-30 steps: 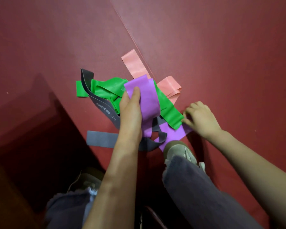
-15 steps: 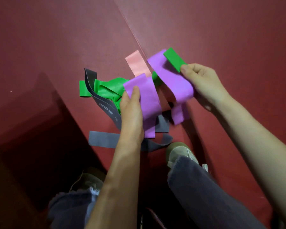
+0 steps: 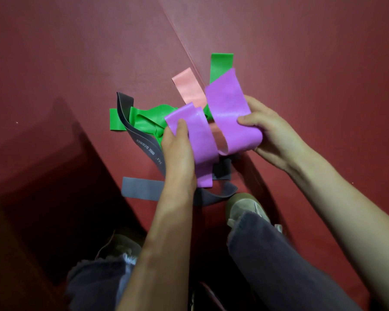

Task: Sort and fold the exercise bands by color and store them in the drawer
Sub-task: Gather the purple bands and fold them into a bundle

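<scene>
- At nine o'clock of the pile, grey bands (image 3: 142, 188) and green bands (image 3: 148, 120) lie tangled on the floor (image 3: 76, 52), not yet sorted.
- Our left hand (image 3: 177, 153) pinches one purple band (image 3: 200, 140) under the thumb and holds it above the pile, which keeps that color apart.
- At twelve o'clock, a pink band (image 3: 189, 86) lies underneath.
- At three o'clock, our right hand (image 3: 272, 133) grips a second purple band (image 3: 229, 108), looped and held beside the first. We judge this is for matching and folding.
- We see no drawer.
</scene>
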